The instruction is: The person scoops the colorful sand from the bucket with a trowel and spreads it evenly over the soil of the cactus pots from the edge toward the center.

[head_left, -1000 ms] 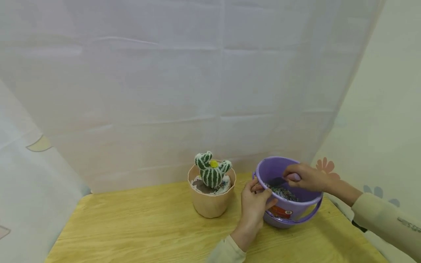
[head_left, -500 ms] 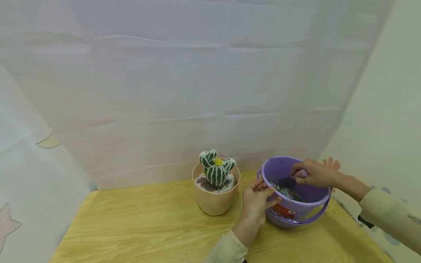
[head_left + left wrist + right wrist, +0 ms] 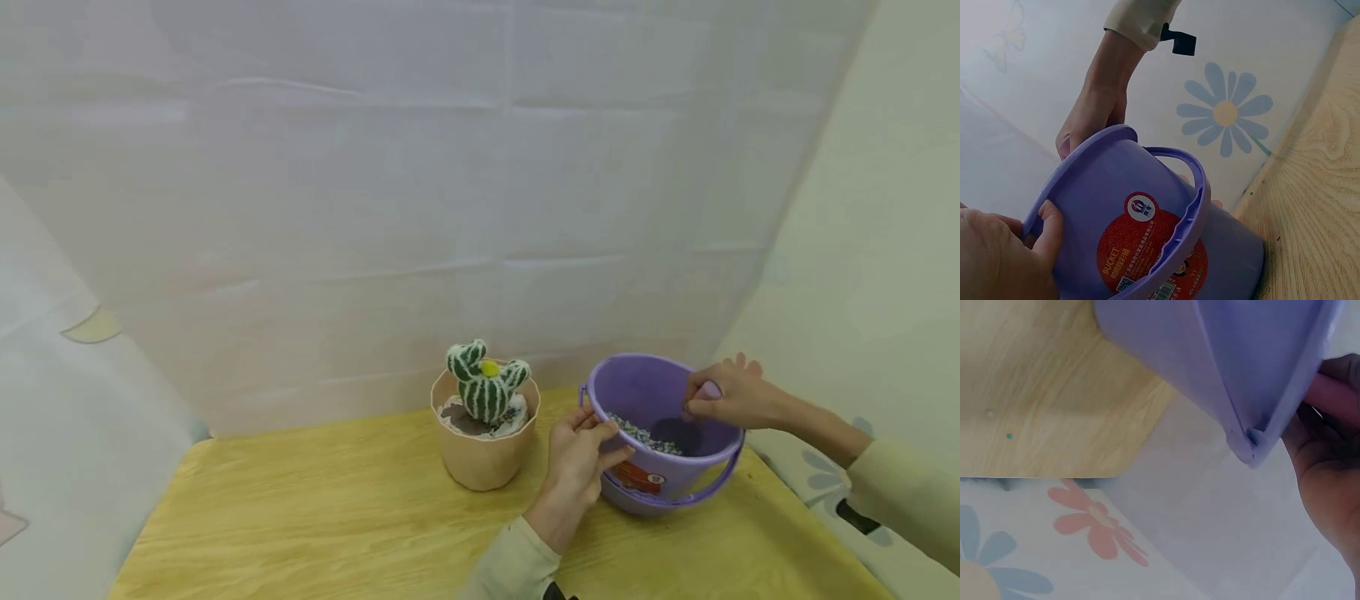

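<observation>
A purple bucket [image 3: 628,392] with a red label stands at the right of the wooden table, speckled gravel [image 3: 643,435] inside. My left hand [image 3: 576,458] pinches its near-left rim, thumb and fingers on either side of the wall. Over the bucket's far-right side, my right hand [image 3: 742,396] grips the pinkish-purple handle [image 3: 1335,399] of a small trowel. The trowel's dark blade [image 3: 677,435] is down in the bucket beside the gravel. Left of the bucket is a beige pot [image 3: 480,462] holding a green-and-white knitted cactus [image 3: 486,398] with a yellow flower.
The bucket's purple carry handle [image 3: 708,492] hangs down over its near side. The wooden table [image 3: 315,508] meets a pale sheet wall [image 3: 337,250] at the back. Another sheet with printed flowers [image 3: 1225,112] rises along the right edge.
My right hand and the trowel have moved right within the bucket, and more of the dark blade and gravel shows. My left hand keeps its hold on the rim.
</observation>
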The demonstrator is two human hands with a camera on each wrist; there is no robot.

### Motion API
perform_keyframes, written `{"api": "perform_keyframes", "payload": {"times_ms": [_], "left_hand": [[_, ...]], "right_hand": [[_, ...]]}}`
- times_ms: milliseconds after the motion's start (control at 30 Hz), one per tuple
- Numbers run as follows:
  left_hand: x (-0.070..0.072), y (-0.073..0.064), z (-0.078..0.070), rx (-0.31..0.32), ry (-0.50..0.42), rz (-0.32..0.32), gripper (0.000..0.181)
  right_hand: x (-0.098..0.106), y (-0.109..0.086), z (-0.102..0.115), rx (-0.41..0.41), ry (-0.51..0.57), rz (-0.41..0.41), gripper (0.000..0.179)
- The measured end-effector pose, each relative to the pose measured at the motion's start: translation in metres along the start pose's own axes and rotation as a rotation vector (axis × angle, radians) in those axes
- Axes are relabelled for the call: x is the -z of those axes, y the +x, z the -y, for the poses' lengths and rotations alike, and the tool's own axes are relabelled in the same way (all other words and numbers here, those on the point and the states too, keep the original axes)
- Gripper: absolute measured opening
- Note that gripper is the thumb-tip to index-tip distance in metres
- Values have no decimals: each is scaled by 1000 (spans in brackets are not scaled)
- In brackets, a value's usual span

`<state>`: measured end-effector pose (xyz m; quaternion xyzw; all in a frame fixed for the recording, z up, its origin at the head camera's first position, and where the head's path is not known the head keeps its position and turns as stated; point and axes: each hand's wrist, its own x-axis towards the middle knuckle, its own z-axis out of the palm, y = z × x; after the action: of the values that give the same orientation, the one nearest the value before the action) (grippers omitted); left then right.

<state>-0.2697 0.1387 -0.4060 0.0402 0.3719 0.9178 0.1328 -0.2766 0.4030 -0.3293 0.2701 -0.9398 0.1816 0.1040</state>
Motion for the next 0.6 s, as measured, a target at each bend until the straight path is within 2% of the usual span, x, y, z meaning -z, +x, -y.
{"api": "perform_keyframes", "payload": {"times_ms": [67,133,300,400,467,600], "left_hand": [[0,0,1,-5,-8,4,32],[0,1,2,-11,-5,7,31],[3,2,5,3,-8,-9,31],[5,2,7,5,-12,-16,31],[5,2,7,0,-8,-14,30],[4,3,6,-13,-4,-7,29]], "right_hand": [[-1,-3,0,-18,21,4,20],[-1,-3,1,-64,88,28,17],[-1,-3,0,-307,302,105,17],[-1,-2,-1,-410,370,126,20],[-1,-1,-1,-458,397,126,20],[-3,5,-3,-555,474,69,19]]}}
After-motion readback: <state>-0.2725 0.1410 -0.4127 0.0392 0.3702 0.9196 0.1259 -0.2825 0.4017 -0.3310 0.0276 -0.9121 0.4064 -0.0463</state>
